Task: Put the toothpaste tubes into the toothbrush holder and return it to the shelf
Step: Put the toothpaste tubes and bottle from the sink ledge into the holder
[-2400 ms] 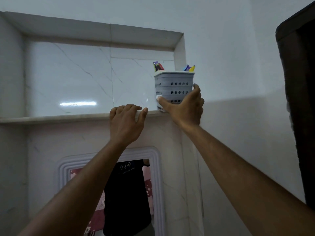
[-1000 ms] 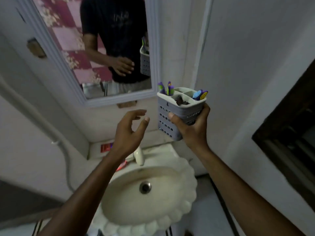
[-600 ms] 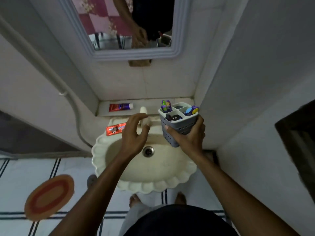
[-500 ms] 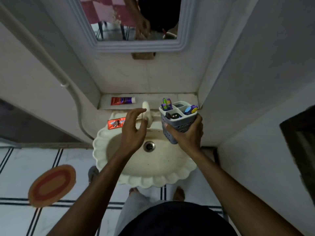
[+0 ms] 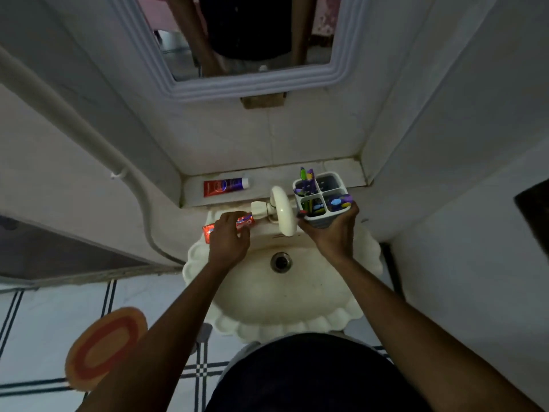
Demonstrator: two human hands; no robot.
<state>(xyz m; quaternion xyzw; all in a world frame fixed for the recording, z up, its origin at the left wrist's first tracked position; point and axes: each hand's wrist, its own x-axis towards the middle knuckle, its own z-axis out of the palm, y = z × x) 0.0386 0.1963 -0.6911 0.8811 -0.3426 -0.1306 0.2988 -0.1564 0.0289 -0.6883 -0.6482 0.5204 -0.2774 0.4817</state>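
Observation:
My right hand [image 5: 332,233] grips a grey perforated toothbrush holder [image 5: 322,197] with four compartments, held upright over the right back rim of the sink; toothbrushes stick out of three compartments. My left hand [image 5: 227,239] rests on a red toothpaste tube [image 5: 245,223] lying on the sink's left back rim, fingers curled over its middle; only the tube's ends show. A second red and blue toothpaste tube [image 5: 225,186] lies flat on the ledge behind the sink, untouched.
A cream scalloped sink [image 5: 297,316] with a drain [image 5: 280,261] and a cream tap [image 5: 282,209] lies below me. A white-framed mirror [image 5: 249,81] hangs above the ledge. Walls close in left and right. An orange mat [image 5: 104,349] lies on the tiled floor.
The holder came off the high shelf and down to the sink in my right hand. My left hand moved left from the tap and closed over the red tube on the rim.

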